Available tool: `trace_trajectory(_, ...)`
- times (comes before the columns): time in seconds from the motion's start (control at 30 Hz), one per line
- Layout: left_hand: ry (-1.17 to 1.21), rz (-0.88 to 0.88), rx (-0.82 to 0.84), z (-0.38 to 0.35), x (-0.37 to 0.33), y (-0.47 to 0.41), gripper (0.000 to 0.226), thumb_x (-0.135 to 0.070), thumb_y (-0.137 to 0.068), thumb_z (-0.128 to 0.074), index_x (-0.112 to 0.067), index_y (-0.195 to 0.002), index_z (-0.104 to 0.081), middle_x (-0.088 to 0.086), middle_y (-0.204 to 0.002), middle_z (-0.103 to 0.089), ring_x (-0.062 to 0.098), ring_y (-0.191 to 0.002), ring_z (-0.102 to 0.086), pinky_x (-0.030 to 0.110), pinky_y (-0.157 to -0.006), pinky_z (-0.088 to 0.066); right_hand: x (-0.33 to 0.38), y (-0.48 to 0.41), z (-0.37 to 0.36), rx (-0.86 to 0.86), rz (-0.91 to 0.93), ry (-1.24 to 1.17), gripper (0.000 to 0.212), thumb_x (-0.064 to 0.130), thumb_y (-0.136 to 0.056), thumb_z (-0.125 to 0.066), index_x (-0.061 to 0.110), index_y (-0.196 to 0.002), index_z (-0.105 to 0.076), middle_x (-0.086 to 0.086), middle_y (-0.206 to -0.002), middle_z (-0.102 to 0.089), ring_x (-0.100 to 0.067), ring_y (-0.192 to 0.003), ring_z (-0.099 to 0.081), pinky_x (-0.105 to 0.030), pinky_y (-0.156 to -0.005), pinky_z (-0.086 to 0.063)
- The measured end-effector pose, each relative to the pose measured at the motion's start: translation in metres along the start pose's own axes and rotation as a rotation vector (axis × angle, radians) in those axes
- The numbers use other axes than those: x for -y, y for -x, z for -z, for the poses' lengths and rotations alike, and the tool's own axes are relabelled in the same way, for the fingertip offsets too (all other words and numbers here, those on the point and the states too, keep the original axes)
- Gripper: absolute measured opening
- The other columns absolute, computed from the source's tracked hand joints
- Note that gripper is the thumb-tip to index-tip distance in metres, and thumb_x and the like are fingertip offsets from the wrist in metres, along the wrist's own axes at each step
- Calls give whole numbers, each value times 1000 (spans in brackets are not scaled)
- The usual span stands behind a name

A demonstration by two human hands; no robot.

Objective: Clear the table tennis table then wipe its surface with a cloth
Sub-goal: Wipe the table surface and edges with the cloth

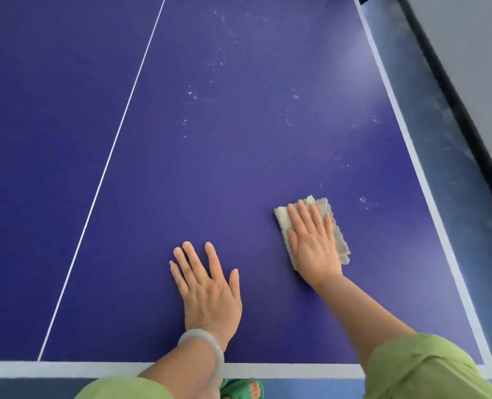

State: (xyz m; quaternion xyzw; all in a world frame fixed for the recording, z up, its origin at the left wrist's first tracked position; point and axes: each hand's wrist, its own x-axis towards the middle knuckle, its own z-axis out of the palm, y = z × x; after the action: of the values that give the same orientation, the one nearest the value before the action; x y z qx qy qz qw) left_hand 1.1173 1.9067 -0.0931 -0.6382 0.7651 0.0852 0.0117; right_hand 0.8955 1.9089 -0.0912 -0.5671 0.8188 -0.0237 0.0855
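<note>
The dark blue table tennis table [210,168] fills the view, with white edge lines and a thin white centre line. A folded beige cloth [332,220] lies flat on its right half near the front. My right hand [314,243] presses on the cloth with straight fingers spread over it. My left hand [207,286] rests flat on the bare table surface to the left of the cloth, fingers spread, a pale bangle on the wrist. Whitish specks and smudges [193,95] dot the surface farther ahead of the cloth.
The table's right edge [417,168] runs diagonally, with blue floor and a dark skirting strip [452,93] against a grey wall beyond it. The front edge [66,369] is close to my body. A green sandal [239,388] shows below it.
</note>
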Motion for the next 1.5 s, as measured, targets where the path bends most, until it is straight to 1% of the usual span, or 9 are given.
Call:
trace_trajectory(0.1, 21, -17, 11, -1, 1, 0, 73, -49, -95, -18, -3, -152, -27, 36, -155, -14, 52, -145, -9, 63, -117, -13, -40, -2, 11, -21, -442, -65, 54, 31, -106, -20, 25, -158, -8, 3, -166, -4, -20, -152, 4, -46, -122, 1)
trace_trajectory(0.2, 40, -26, 10, -1, 3, -1, 72, -47, -95, -21, -1, -150, -29, 38, -154, -14, 53, -144, -10, 65, -116, -15, 1, 23, 1, -56, -556, -73, 56, 34, -104, -14, 23, -157, 0, 1, -166, 2, -21, -152, 9, -49, -122, 3)
trace_trajectory(0.47, 70, -40, 11, -2, 5, -2, 71, -45, -94, -25, 1, -148, -33, 37, -155, -14, 52, -145, -9, 66, -115, -17, 61, -6, -2, 14, 422, 68, 54, 33, -102, -26, 19, -154, -30, 0, -162, -22, -23, -151, -16, -47, -119, -8)
trace_trajectory(0.7, 67, -33, 18, -2, 4, -2, 71, -47, -95, -27, -1, -149, -31, 37, -155, -14, 52, -145, -9, 66, -115, -18, 0, -57, 8, -16, -450, -45, 56, 31, -105, -18, 21, -158, -2, 0, -166, 2, -22, -152, 10, -49, -121, 6)
trace_trajectory(0.93, 19, 1, 12, 3, -1, -1, 72, -49, -95, -24, -2, -149, -32, 35, -156, -14, 49, -146, -11, 63, -116, -18, 94, -63, -6, 106, 453, 55, 59, 41, -102, -4, 23, -158, -8, 2, -166, -3, -22, -152, 8, -44, -121, 12)
trace_trajectory(1.0, 3, 12, 17, 4, -1, -1, 72, -50, -96, -23, -4, -150, -32, 34, -156, -15, 49, -146, -13, 63, -116, -19, 68, -89, 0, 101, 536, 65, 56, 39, -104, -10, 24, -158, -8, 4, -165, -4, -21, -152, 6, -43, -122, 10)
trace_trajectory(1.2, -30, 32, 2, 5, -2, 0, 72, -53, -97, -17, -8, -152, -28, 30, -157, -15, 47, -147, -12, 61, -117, -19, -77, -132, 28, 10, -211, -3, 56, 34, -104, -20, 21, -158, -11, 1, -165, -6, -22, -152, 2, -51, -121, -2)
trace_trajectory(1.33, -58, 42, 11, 3, -3, 1, 72, -54, -98, -14, -9, -154, -23, 28, -158, -13, 45, -148, -10, 60, -117, -18, -64, -96, 21, -55, -486, -71, 57, 31, -104, -23, 15, -158, -13, -7, -165, -6, -28, -152, 3, -54, -120, -1)
trace_trajectory(1.5, -87, 52, 15, 5, -6, 0, 72, -52, -97, -16, -8, -152, -30, 29, -158, -15, 45, -148, -12, 59, -118, -17, 34, -14, -8, -40, 135, 20, 58, 36, -104, -21, 20, -158, -5, -3, -165, -1, -25, -152, 9, -50, -122, 4)
